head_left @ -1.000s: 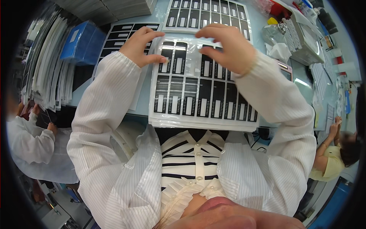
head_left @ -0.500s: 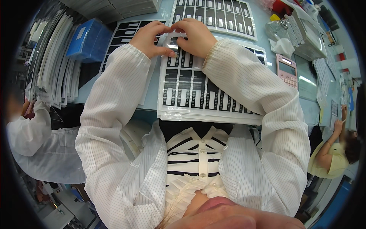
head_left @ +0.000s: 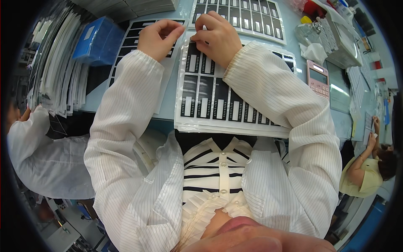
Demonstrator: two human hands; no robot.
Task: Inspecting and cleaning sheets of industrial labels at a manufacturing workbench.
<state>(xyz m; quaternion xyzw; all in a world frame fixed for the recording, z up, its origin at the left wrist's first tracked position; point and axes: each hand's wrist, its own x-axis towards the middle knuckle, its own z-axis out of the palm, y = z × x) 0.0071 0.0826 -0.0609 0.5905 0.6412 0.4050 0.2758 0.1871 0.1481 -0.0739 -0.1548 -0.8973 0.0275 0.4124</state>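
Note:
A stack of glossy sheets [head_left: 204, 89], printed with rows of black panels with white windows, lies in front of me at the table's edge. Over its upper left corner is my right hand [head_left: 220, 40], thumb and fingers curled together at the sheet's edge; what they pinch is too small to make out. My left hand [head_left: 157, 41] is raised left of that corner, thumb and fingertips brought together. Anything between those fingertips cannot be made out. Beneath the left hand lies another black-panelled sheet [head_left: 133, 33], partly covered by my hand and sleeve.
More panelled sheets [head_left: 256, 19] lie beyond the stack. To the left stand a blue box [head_left: 97, 44] and upright paper files [head_left: 63, 63]. On the right are a pink calculator [head_left: 318, 77], crumpled tissue [head_left: 312, 52] and a clear bottle [head_left: 306, 32]. Other people sit at both sides.
My hands have moved apart: the left has drawn back leftward from the stack's corner and its thumb has closed to the fingers. The right stays at the corner, fingers more curled.

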